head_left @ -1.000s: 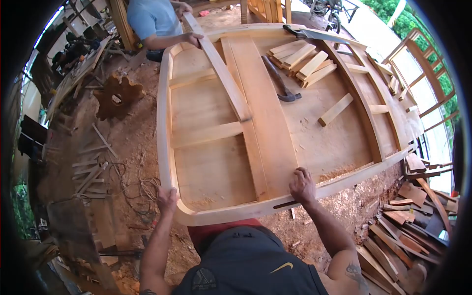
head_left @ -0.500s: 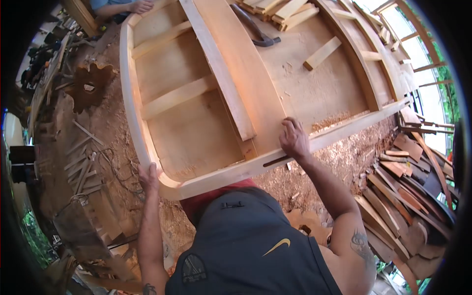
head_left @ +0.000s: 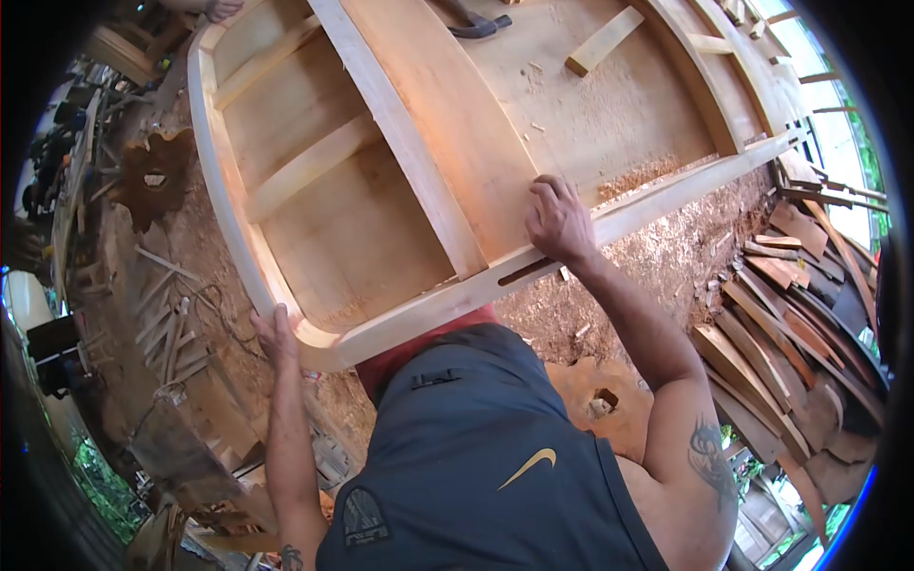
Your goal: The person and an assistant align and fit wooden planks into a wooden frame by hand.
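Observation:
A large wooden frame (head_left: 409, 328) with rounded corners and a thin panel backing spreads out in front of me. At its near left corner, my left hand (head_left: 276, 335) is closed around the outer edge, thumb on top. My right hand (head_left: 562, 221) is curled over the near rail, just above a long slot (head_left: 526, 273). Its fingers reach the end of a wide smooth board (head_left: 443, 133) that crosses the frame. Against that board's left side runs a narrower pale board (head_left: 400, 143). Crosspieces (head_left: 309, 168) divide the left section.
Another person's hand (head_left: 224, 9) rests at the far left corner. A hammer (head_left: 476, 27) and a loose wood block (head_left: 605, 41) lie on the panel, with shavings (head_left: 647, 176) along the rail. Stacked offcuts (head_left: 781, 333) lie at right; thin sticks (head_left: 171, 333) lie at left.
The frame now sits farther left and higher in my view. Both my hands keep their places on it. The narrow board's near end now appears to meet the rail.

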Motion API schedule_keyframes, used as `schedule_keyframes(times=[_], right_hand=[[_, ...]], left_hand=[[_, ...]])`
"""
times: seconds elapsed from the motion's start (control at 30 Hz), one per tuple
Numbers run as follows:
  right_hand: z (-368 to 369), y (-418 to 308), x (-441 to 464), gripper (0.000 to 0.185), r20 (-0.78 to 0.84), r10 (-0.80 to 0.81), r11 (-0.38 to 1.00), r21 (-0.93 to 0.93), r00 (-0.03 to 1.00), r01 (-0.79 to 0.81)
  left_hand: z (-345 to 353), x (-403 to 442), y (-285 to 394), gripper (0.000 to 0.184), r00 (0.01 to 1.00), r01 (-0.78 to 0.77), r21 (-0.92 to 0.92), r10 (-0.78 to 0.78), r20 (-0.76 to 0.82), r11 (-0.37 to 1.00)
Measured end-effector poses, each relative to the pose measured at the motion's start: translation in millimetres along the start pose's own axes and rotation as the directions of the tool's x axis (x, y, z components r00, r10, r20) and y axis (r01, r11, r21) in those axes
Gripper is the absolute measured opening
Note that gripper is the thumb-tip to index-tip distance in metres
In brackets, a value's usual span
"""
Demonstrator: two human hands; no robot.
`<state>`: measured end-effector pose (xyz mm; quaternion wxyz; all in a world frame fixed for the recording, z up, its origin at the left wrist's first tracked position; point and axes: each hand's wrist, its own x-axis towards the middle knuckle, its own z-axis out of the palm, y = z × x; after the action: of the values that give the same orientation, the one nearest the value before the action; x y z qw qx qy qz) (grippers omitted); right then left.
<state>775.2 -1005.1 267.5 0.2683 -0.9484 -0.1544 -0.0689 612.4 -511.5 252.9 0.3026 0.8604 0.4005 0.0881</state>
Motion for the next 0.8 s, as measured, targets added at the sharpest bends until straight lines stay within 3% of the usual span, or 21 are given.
schedule_keyframes(times=[0.07, 0.1, 0.17, 0.23, 0.27, 0.3, 0.43, 0.53, 0.63, 0.8], right_hand=[[-0.2, 0.3, -0.4, 0.028, 0.008, -0.003, 1.000, -0.008, 1.000, 0.003], [0.6, 0.4, 0.5, 0.028, 0.007, -0.004, 1.000, -0.009, 1.000, 0.004], [-1.2, -1.2, 2.7, 0.028, 0.006, 0.001, 1.000, -0.008, 1.000, -0.001], [-2.1, -1.7, -2.9, 0.029, 0.009, 0.016, 1.000, -0.019, 1.000, -0.016], [-1.0, -0.6, -2.0, 0.029, 0.010, 0.013, 1.000, -0.027, 1.000, -0.013], [0.1, -0.2, 0.4, 0.029, 0.010, 0.006, 0.999, -0.036, 1.000, -0.006], [0.5, -0.3, 1.1, 0.030, 0.025, 0.013, 0.999, -0.029, 1.000, -0.013], [-0.4, -0.4, 0.9, 0.030, 0.034, 0.019, 1.000, -0.025, 0.999, -0.018], [0.1, 0.5, 2.0, 0.029, 0.031, 0.017, 0.999, -0.034, 0.999, -0.016], [-1.7, -2.5, 2.1, 0.027, 0.027, 0.019, 0.999, -0.031, 0.999, -0.018]], left_hand=[[3.6, -3.8, -0.1, 0.064, 0.982, -0.125, -0.001, 0.124, -0.140, 0.992], [0.9, -10.7, 9.3, 0.063, 0.918, -0.320, 0.107, 0.336, -0.212, 0.941], [-2.9, -34.4, 49.0, 0.060, 0.644, -0.632, 0.346, 0.718, -0.263, 0.694], [8.4, -62.2, 72.5, 0.047, 0.693, -0.718, 0.043, 0.719, -0.048, 0.695], [15.8, -78.7, 91.6, 0.042, 0.770, -0.593, -0.191, 0.620, 0.153, 0.783], [27.8, -92.1, 111.8, 0.038, 0.770, -0.392, -0.379, 0.525, 0.363, 0.838], [90.9, -119.8, 161.0, 0.039, 0.701, 0.088, -0.492, 0.297, 0.648, 0.866], [118.1, -116.8, 180.9, 0.043, 0.602, 0.080, -0.315, 0.206, 0.772, 0.946], [118.5, -123.3, 192.1, 0.043, 0.673, 0.027, -0.228, 0.151, 0.724, 0.973], [123.9, -126.7, 189.8, 0.042, 0.705, -0.090, -0.212, 0.213, 0.676, 0.973]])
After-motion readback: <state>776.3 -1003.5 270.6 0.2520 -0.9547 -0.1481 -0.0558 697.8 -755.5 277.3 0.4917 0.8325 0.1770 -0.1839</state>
